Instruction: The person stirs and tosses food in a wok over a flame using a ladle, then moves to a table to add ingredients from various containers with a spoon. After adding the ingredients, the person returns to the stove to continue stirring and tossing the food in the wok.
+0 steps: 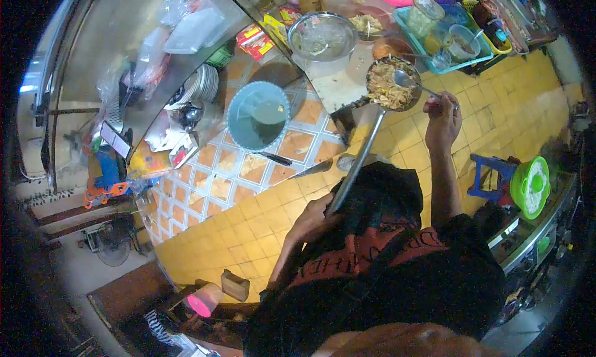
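Note:
My left hand [318, 219] grips the long metal handle of a small pan [392, 84], held out over the counter and filled with a brownish noodle-like food. My right hand [442, 118] holds a metal spoon [406, 79] whose bowl rests in the food at the pan's right side. Just beyond the pan stands a large metal bowl [321, 37] with a little food in it.
A blue bucket of water [257, 115] stands on the tiled floor to the left, with a knife [273, 158] beside it. A teal tray [434, 28] of cups and jars lies at the far right. A blue stool [490, 174] and green lidded container [531, 186] stand right.

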`<state>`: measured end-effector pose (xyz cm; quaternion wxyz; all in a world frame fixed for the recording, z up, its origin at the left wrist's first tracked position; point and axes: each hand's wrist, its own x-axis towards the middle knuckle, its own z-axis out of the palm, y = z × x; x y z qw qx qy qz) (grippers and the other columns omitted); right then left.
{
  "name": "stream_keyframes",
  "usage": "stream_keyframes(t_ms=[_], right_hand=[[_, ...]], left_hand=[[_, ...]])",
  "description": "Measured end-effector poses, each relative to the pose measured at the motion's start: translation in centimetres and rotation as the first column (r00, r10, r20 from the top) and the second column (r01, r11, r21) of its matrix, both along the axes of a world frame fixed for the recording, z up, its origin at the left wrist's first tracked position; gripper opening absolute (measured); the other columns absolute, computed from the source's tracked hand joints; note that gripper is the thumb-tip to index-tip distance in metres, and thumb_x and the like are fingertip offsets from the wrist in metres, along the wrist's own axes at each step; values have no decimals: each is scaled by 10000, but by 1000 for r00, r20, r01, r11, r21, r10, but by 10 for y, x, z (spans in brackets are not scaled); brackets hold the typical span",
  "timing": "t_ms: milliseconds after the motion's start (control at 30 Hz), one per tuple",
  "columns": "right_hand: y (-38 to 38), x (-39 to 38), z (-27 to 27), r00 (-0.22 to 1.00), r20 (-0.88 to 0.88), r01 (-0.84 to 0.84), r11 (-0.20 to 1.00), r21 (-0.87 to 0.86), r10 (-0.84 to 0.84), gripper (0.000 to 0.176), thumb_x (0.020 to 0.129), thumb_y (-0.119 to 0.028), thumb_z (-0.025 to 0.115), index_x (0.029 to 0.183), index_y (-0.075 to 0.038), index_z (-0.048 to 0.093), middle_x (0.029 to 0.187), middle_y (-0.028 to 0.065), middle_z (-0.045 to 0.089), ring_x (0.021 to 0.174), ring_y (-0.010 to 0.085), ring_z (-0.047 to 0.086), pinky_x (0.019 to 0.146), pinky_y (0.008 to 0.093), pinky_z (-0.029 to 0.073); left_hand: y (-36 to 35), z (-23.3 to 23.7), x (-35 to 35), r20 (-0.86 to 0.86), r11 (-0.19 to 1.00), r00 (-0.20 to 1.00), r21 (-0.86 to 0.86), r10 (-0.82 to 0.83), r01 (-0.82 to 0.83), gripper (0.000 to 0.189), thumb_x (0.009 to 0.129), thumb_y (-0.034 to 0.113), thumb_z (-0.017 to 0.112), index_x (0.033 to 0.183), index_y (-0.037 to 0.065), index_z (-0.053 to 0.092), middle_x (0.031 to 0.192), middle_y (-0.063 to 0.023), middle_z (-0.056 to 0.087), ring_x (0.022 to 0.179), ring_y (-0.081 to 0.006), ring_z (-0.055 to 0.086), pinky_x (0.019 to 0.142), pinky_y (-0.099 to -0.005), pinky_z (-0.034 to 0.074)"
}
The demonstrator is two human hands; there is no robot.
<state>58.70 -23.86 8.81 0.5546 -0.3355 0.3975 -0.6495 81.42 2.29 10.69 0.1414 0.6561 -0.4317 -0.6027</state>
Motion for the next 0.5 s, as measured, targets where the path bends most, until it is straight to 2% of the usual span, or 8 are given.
stream_keyframes(t_ms=[167, 233, 300, 367, 400, 433, 467, 500], right_hand=[[-4, -11, 6, 1000, 0, 20, 997, -80, -20, 151, 907, -139, 507, 942, 4, 540, 739, 103, 587, 640, 169, 555, 593, 282, 461], [-5, -12, 14, 994, -95, 31, 987, -160, -47, 159, 910, -133, 498, 951, 15, 537, 741, 101, 583, 655, 167, 555, 586, 280, 455], [-7, -13, 13, 991, -109, 65, 985, -158, -83, 159, 907, -119, 494, 942, 29, 539, 732, 105, 583, 641, 173, 555, 585, 277, 451], [-9, -15, 6, 932, -349, -3, 959, -282, -100, 165, 909, -135, 491, 932, 16, 555, 713, 95, 596, 616, 167, 565, 583, 284, 461], [-8, -13, 3, 932, -349, -4, 959, -282, -99, 165, 909, -135, 491, 932, 16, 555, 713, 95, 596, 616, 167, 565, 583, 284, 461], [-6, -12, 0, 797, -584, -102, 918, -383, -155, 169, 910, -147, 490, 928, 5, 562, 704, 87, 604, 608, 161, 573, 580, 286, 465], [-4, -7, 4, 603, -762, -224, 867, -446, -236, 173, 912, -159, 490, 924, -6, 569, 696, 79, 612, 600, 155, 582, 577, 289, 470], [0, 0, 8, 604, -762, -226, 867, -444, -233, 173, 912, -159, 490, 924, -6, 569, 696, 79, 612, 600, 155, 582, 577, 289, 470]], left_hand=[[-8, 10, -1, -9, 997, 1000, -70, 9, -10, 456, 740, 352, 625, 1052, 34, 530, 913, -214, 611, 841, -342, 574, 771, -392, 436], [-9, 11, 0, -11, 997, 1000, -69, 23, -24, 469, 737, 357, 621, 1061, 30, 532, 917, -210, 613, 835, -331, 575, 767, -389, 436], [-8, 7, 2, -93, 995, 994, -85, 52, -60, 464, 734, 366, 620, 1035, 22, 538, 887, -202, 613, 804, -330, 568, 751, -386, 435], [-11, 8, 6, -70, 997, 997, -73, 22, -27, 470, 734, 380, 619, 1025, 20, 539, 871, -201, 612, 791, -327, 565, 745, -386, 434], [-12, 9, 7, -48, 998, 999, -61, -7, 4, 476, 735, 395, 618, 1014, 18, 540, 855, -199, 611, 777, -324, 561, 739, -386, 432], [-12, 8, 8, -47, 998, 999, -60, -5, 3, 476, 735, 395, 618, 1014, 18, 540, 855, -199, 611, 777, -324, 561, 739, -386, 432], [-12, 7, 8, -30, 997, 1000, -77, -9, 6, 482, 732, 407, 615, 1006, 17, 541, 840, -197, 609, 771, -324, 562, 732, -384, 431], [-13, 7, 9, -13, 995, 1000, -95, -11, 10, 489, 730, 419, 612, 998, 17, 542, 826, -196, 608, 765, -323, 562, 725, -383, 429]])
